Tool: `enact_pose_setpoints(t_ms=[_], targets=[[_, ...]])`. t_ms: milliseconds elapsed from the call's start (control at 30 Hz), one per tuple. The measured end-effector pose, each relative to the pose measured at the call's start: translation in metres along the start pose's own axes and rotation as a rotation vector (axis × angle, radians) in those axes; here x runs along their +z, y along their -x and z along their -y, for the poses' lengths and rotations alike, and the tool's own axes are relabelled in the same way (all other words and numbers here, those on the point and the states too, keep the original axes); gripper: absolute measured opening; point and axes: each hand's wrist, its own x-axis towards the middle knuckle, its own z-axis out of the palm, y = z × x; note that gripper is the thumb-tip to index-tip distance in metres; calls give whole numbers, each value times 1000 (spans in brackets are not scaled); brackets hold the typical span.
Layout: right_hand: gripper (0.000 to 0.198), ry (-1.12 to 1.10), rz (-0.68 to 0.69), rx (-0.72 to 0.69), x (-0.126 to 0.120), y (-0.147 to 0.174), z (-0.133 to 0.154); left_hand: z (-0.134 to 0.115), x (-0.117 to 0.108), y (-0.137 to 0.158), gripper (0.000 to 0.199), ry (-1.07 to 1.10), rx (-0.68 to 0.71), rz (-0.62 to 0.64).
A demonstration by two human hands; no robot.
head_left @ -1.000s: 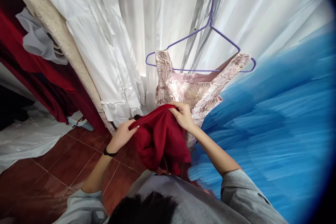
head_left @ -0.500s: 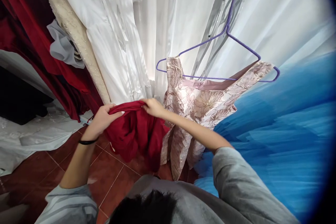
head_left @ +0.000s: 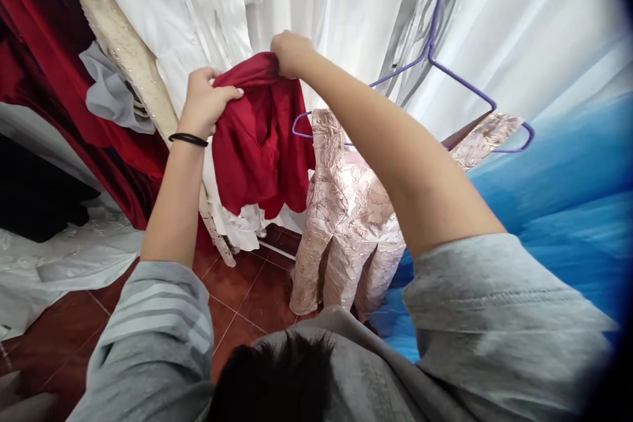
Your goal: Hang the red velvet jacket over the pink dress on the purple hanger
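Note:
A dark red satin garment (head_left: 262, 138) hangs bunched between my two hands; its exact kind I cannot tell. My left hand (head_left: 205, 102) is closed on its upper left edge, the thumb lying over the cloth. Fingers folded, my right hand (head_left: 291, 53) grips the upper right edge, a little higher than the left. Just right of the red cloth, partly behind my right forearm, a pink and gold brocade dress (head_left: 331, 191) hangs on a purple hanger (head_left: 430, 46).
White dresses (head_left: 173, 13) and a beige sequined garment (head_left: 133, 46) hang behind on the left, beside more dark red cloth (head_left: 99, 125). A blue tulle skirt (head_left: 554, 231) fills the right side. White curtain (head_left: 346, 13) stands behind; red tiles (head_left: 242, 283) cover the floor.
Both hands have risen and reached farther forward, lifting the red garment off its low position. It now hangs in front of the white dresses, and my right forearm crosses the brocade dress.

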Motion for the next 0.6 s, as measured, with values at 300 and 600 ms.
enact_pose_setpoints(t_ms=[300,600], targets=[[40,765,24,-94,-86,37,-20,-82,48,30,22,487,162,-87],[35,885,423,28,-76,55,-52,-93,167,145,53,640,162,189]])
